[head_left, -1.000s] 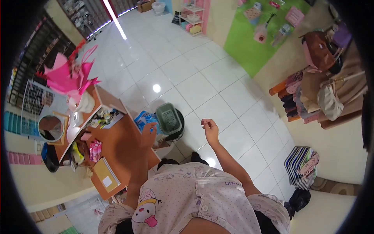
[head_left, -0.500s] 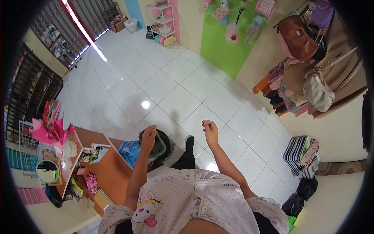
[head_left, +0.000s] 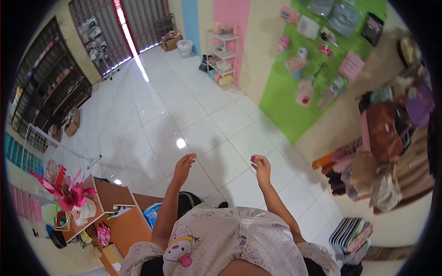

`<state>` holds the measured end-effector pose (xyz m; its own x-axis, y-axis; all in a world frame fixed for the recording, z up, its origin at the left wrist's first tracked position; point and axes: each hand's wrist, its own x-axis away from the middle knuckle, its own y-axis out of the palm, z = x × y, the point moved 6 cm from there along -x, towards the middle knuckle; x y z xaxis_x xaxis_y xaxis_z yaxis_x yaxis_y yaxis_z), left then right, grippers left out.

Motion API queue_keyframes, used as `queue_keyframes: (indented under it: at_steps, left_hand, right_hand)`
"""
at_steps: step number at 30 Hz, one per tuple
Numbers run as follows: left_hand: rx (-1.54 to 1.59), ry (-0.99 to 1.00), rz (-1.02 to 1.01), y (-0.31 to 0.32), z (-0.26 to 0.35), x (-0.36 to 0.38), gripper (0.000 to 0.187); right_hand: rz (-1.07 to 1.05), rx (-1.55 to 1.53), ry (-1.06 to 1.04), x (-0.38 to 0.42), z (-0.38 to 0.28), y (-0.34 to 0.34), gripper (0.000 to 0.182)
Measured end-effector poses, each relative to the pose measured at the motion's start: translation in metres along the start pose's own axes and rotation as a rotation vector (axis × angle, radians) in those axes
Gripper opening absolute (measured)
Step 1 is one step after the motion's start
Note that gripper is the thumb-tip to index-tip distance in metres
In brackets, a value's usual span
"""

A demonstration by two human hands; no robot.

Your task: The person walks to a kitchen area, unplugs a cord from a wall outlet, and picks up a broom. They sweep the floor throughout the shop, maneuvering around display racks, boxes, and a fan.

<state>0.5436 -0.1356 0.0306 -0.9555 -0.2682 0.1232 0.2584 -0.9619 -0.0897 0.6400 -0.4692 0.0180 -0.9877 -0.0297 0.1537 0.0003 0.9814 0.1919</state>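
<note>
Both hands are held out ahead over the white tile floor (head_left: pixel 216 120), well apart from each other. Our left hand (head_left: pixel 185 167) has its fingers loosely bent, with nothing seen in it; our right hand (head_left: pixel 261 167) is curled narrower, and we cannot tell whether its fingertips pinch anything small. The dark tub (head_left: pixel 191 199), near our left forearm and partly hidden, lies to the right of the tabletop (head_left: pixel 124 232). To hold this pose well, we should give that tub and the blue packet (head_left: pixel 152 213) room at our left side.
</note>
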Motion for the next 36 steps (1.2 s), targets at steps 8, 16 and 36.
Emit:
queue_keyframes:
  at_steps: [8, 16, 36]
  left_hand:
    - [0.055, -0.031, 0.161, -0.045, 0.024, -0.078, 0.049]
    - [0.059, -0.023, 0.440, -0.121, 0.031, -0.170, 0.046]
    - [0.127, -0.166, 1.085, -0.269, -0.002, -0.213, 0.041]
  right_hand:
    - [-0.164, -0.060, 0.034, -0.136, -0.018, 0.093, 0.019]
    - [-0.329, -0.058, 0.115, -0.292, -0.014, 0.199, 0.019]
    - [-0.790, 0.054, 0.300, -0.475, 0.050, 0.565, 0.020]
